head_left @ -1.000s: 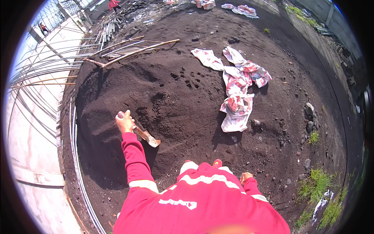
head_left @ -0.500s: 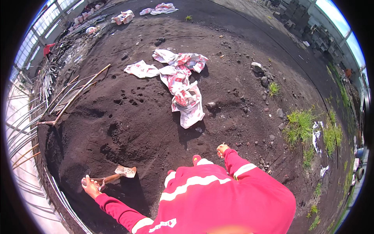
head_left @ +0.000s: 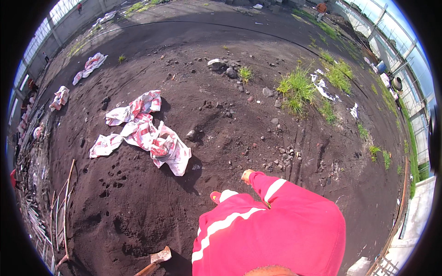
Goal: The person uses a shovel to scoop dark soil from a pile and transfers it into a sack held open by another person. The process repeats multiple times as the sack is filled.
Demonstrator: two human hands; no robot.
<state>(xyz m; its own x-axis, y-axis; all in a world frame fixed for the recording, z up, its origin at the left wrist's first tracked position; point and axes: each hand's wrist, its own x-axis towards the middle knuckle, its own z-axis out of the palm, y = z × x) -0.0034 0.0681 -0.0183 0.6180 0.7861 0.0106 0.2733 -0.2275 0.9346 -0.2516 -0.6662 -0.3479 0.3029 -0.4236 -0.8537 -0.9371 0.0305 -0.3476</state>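
Work with the wood-handled tool (head_left: 160, 255) seems under way, next calling for firm footing; right hand (head_left: 247, 176) shows an indistinct grip; left hand's grip, out of view, cannot be told

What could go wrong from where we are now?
The crumpled sacks ahead and left of the red shoe could snag a foot. The stone beside them might turn an ankle. The bladed tool runs out of view at the lower edge, so a slipping grip could go unseen.
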